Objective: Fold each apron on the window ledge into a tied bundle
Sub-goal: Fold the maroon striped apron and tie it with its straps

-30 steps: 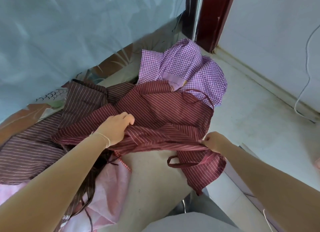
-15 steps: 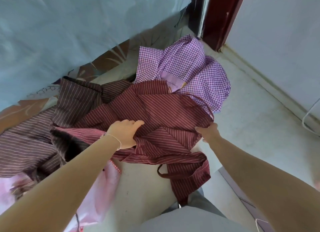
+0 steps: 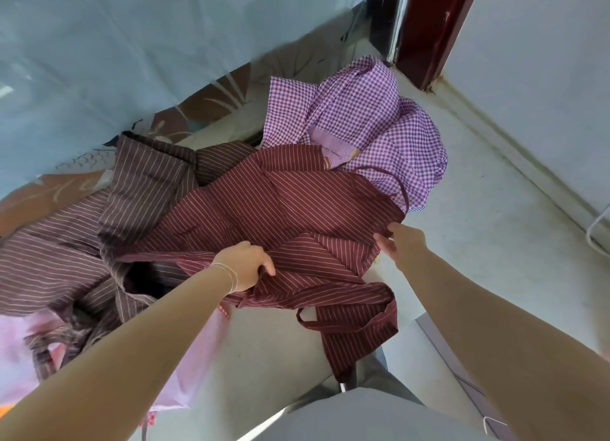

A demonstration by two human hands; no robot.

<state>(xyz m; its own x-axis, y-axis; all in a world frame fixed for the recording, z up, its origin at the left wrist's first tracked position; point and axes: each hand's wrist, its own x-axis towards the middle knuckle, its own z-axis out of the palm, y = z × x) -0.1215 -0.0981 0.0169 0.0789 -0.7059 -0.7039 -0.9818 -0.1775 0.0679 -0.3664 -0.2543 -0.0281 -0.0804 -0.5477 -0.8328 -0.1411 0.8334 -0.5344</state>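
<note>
A maroon striped apron [image 3: 264,206] lies spread across the pale window ledge [image 3: 264,351], its lower corner and a strap loop [image 3: 333,323] hanging over the front edge. My left hand [image 3: 246,264] grips a fold of its near edge. My right hand [image 3: 397,242] pinches the apron's right edge, by a thin strap. A purple gingham apron [image 3: 363,124] is heaped behind it at the far right. A brown striped apron [image 3: 66,242] lies crumpled to the left.
A pink cloth [image 3: 185,374] lies under the brown apron at the near left. Window glass [image 3: 132,44] rises behind the ledge, with a dark red frame [image 3: 432,28] at its right end. Pale floor [image 3: 495,226] and a wall [image 3: 544,61] are on the right.
My right hand has moved up from the hanging corner to the apron's right edge. My left hand has drawn its fold slightly towards me.
</note>
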